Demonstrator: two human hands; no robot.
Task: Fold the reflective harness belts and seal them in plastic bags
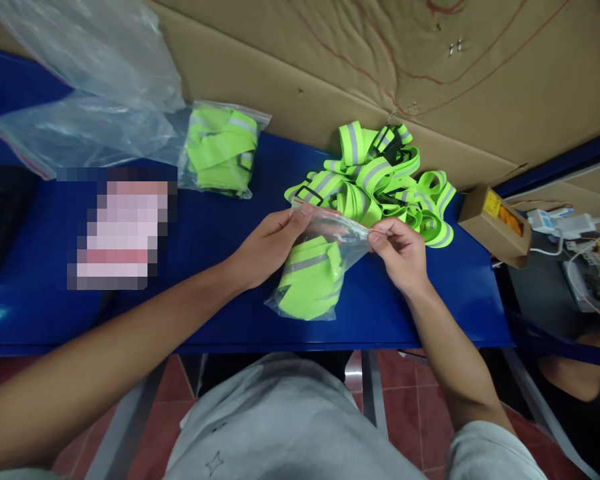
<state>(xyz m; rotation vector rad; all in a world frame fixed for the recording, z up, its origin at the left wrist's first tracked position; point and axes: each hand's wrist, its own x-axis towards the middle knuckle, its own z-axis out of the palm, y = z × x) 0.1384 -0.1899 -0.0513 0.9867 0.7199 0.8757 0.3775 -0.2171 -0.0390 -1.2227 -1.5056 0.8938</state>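
Observation:
A clear zip bag point(353, 250) hangs between my two hands over the blue table. Inside it lies a folded neon-green reflective strap point(310, 280) with a grey stripe. My left hand point(275, 240) pinches the bag's top edge at its left end. At the right end of the same red-lined edge, my right hand point(400, 250) is closed with thumb and fingers together. Just beyond the bag sits a loose heap of neon-green reflective straps point(375, 177) with black buckles. A filled zip bag of strap point(221, 150) lies farther back, to the left.
Large clear plastic bags point(105, 127) lie at the back left. A blurred-out rectangular object point(123, 230) is on the blue table point(220, 267). At right stand a small cardboard box point(500, 223) and a neighbouring cluttered surface with cables. Another person's arm point(575, 373) shows at the lower right.

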